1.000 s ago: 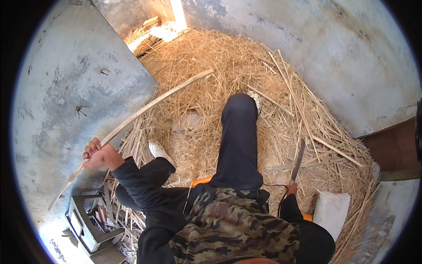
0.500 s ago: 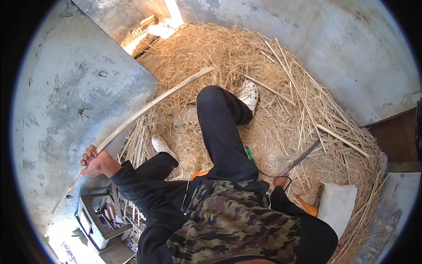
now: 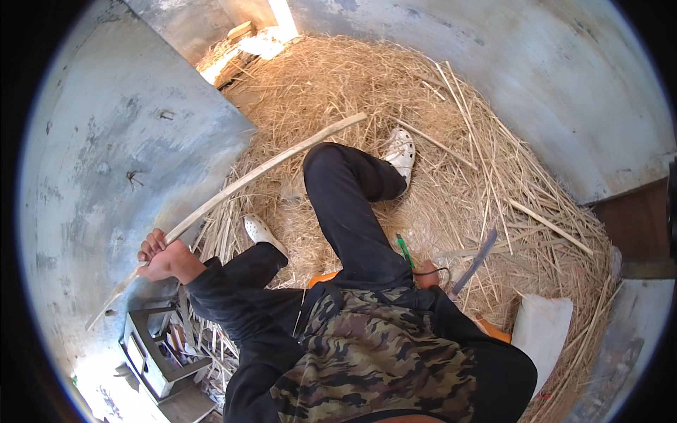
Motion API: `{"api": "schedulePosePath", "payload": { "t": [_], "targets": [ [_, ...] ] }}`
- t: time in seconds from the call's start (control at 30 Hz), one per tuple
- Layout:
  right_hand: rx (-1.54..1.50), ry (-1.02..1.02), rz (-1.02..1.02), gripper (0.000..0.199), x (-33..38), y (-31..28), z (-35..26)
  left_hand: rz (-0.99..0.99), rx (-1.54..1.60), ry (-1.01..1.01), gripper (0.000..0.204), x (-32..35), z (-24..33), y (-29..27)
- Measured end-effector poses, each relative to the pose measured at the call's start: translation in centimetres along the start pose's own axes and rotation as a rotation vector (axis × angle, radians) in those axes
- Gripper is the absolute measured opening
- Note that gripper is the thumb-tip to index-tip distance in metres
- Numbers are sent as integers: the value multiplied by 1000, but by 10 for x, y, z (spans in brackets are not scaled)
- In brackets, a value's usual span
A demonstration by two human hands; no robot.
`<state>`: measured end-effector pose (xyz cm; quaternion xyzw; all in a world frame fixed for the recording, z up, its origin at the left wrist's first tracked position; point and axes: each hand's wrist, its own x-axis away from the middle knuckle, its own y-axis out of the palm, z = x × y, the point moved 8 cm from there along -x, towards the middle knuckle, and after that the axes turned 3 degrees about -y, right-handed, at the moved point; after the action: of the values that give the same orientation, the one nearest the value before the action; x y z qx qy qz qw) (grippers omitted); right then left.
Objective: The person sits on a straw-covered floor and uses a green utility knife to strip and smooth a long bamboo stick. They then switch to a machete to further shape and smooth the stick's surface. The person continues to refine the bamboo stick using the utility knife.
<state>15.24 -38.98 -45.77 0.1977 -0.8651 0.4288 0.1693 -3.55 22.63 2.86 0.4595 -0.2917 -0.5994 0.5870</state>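
The left hand (image 3: 163,258) has its fingers curled tight around a long pale stick (image 3: 243,182), which slants from the near left up over the straw (image 3: 395,92) toward the far middle. The right hand (image 3: 425,276) is mostly hidden by the knee; its finger state cannot be told, though a flat dark blade (image 3: 474,261) angles out from it to the right. A white sack (image 3: 541,335) lies near right.

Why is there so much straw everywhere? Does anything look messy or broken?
Straw lies loose in a heap across the floor, with split canes strewn through it. The left hand grips a long pale cane; the right hand holds a blade. Nothing looks broken.
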Motion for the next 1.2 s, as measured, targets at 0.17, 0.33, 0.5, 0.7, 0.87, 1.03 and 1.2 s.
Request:
{"api": "schedulePosePath", "payload": {
  "t": [0.17,0.33,0.5,0.7,0.87,1.03,1.2],
  "targets": [
    [130,-130,-147,51,-60,49,-14,62,17,9,62,7,-11,-6],
    [268,-84,-245,58,-75,74,3,10,50,10,62,6,-12,-8],
    [201,-27,-151,40,-73,26,2,68,59,44,64,3,-18,-22],
    [-344,-225,374,16,-98,-98,-27,157,210,-1,64,3,-52,-26],
    [-858,-445,189,17,-39,-214,-321,270,250,52,61,27,-69,-15],
    [-984,-681,-239,30,11,-185,-519,284,291,12,60,58,-91,10],
    [-1228,-733,-245,29,36,-156,-600,322,350,-132,59,94,-110,37]
  ]
}}
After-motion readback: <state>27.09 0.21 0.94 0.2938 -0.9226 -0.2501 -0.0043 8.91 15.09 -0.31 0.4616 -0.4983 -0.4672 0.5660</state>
